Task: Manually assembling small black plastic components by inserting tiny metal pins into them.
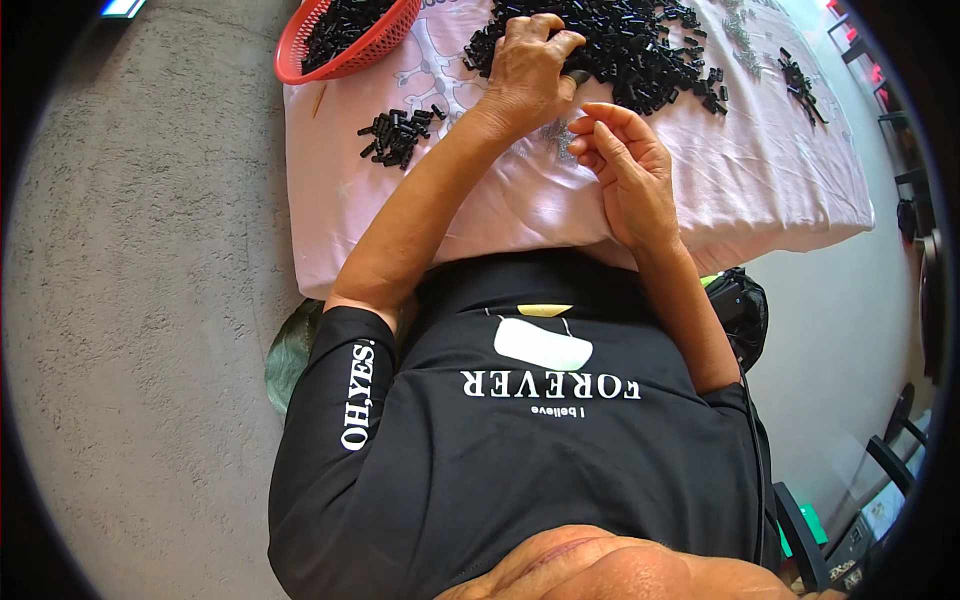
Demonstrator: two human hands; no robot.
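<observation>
The left hand (528,70) lies knuckles-up at the near edge of a big heap of small black tube pieces (625,45), its grip curled on one dark piece, fingers bent into the heap. Just beside it the right hand (625,170) is loosely cupped, its grip holding nothing that shows. Both rest over a counter under a soft, wrinkled pink cloth (760,180). A smaller black cluster (397,133) lies left. A red mesh basket (300,45) holds more pieces.
</observation>
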